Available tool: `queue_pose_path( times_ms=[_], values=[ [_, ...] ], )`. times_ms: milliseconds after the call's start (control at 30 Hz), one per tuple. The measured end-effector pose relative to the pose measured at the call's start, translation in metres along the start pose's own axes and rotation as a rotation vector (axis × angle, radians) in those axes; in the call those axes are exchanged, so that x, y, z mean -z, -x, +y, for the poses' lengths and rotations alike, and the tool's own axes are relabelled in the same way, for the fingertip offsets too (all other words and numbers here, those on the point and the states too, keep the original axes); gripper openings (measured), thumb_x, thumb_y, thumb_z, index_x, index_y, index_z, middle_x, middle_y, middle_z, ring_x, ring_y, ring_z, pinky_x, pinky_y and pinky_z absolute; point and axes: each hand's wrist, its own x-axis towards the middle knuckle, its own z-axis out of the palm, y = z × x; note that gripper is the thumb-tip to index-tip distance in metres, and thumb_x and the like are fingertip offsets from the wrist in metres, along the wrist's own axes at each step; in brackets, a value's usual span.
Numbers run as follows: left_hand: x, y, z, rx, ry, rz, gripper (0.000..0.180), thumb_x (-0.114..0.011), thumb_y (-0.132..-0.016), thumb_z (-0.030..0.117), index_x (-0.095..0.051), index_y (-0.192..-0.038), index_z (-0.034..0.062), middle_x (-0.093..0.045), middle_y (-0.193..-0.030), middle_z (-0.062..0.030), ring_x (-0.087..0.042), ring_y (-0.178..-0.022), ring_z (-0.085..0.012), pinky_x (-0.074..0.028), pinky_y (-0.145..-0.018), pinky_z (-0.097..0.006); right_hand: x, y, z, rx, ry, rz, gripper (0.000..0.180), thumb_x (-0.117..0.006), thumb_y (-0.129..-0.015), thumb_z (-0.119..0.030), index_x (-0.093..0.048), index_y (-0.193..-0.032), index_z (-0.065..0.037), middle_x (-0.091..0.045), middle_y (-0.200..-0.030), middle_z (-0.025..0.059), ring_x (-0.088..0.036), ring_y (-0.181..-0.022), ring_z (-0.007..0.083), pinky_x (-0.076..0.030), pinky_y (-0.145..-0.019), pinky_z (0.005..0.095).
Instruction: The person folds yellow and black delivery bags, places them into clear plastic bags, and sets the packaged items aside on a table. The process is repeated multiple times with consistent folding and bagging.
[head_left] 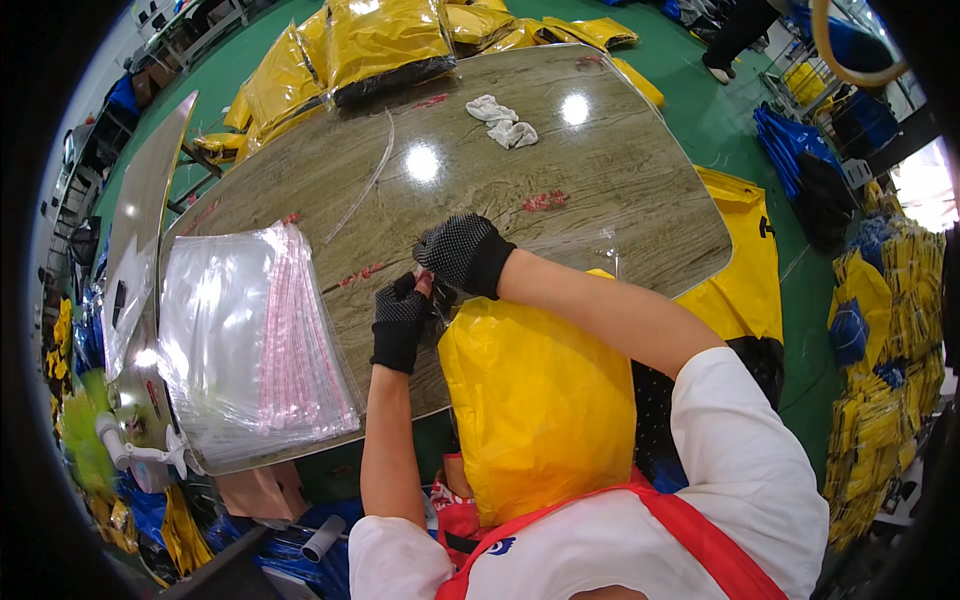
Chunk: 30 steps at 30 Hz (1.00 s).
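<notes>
Bagging step: left hand [400,322] and right hand [462,252] both pinch the clear bag's mouth [436,290] over the yellow garment [535,400]; next likely needs flap sealed.

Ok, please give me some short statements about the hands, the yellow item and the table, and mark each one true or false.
1. Both hands wear dark dotted gloves. True: the left hand and the right hand are both gloved.
2. The yellow packed item lies at the table's far edge. False: it is at the near edge, right under the hands.
3. A stack of clear plastic bags lies to the person's left on the table. True.
4. The white cloth is in the right hand. False: it lies alone on the far part of the table.
5. The hands meet at the top of the yellow item. True.
</notes>
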Motion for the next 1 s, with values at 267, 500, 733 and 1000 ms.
queue_pose_path(
  times_ms=[267, 500, 733, 1000],
  values=[
    [-0.008, 0.006, 0.016, -0.04, 0.003, 0.056, 0.03, -0.053, -0.093, 0.027, -0.065, -0.103, 0.0011, -0.068, -0.087, -0.0078, -0.064, -0.073, -0.0145, -0.051, -0.062, -0.026, 0.083, 0.072, 0.272, -0.666, -0.24, 0.824, 0.012, -0.053, -0.084, -0.02, -0.057, -0.086, -0.009, -0.059, -0.082, 0.0106, -0.057, -0.072, 0.0231, -0.047, -0.063, 0.035],
    [0.001, 0.007, 0.031, -0.119, -0.097, -0.027, 0.035, -0.05, -0.095, 0.03, -0.064, -0.105, 0.0001, -0.067, -0.095, -0.0079, -0.06, -0.078, -0.0139, -0.047, -0.064, -0.025, 0.025, 0.195, 0.173, -0.925, -0.937, -0.127, 0.035, -0.061, -0.086, -0.034, -0.065, -0.106, -0.007, -0.066, -0.091, 0.0046, -0.058, -0.079, 0.0103, -0.045, -0.064, 0.0251],
    [0.013, 0.059, 0.113, -0.093, -0.02, -0.09, 0.032, -0.053, -0.093, 0.028, -0.061, -0.112, 0.0042, -0.067, -0.101, -0.0046, -0.042, -0.048, -0.0041, -0.032, -0.043, -0.018, 0.08, 0.188, 0.093, -0.747, -1.608, 0.3, 0.03, -0.06, -0.089, -0.032, -0.068, -0.102, -0.006, -0.069, -0.095, 0.0051, -0.039, -0.049, 0.0068, -0.034, -0.046, 0.0211],
    [0.0, 0.144, 0.186, -0.37, 0.14, -0.009, 0.04, -0.048, -0.096, 0.034, -0.052, -0.124, 0.0053, -0.057, -0.123, -0.0099, -0.062, -0.098, -0.0197, -0.045, -0.062, -0.024, 0.197, 0.214, 0.016, -0.489, -1.76, 0.597, 0.038, -0.05, -0.095, -0.032, -0.056, -0.118, -0.003, -0.061, -0.114, 0.0103, -0.061, -0.081, 0.0117, -0.048, -0.064, 0.0207]
  ],
)
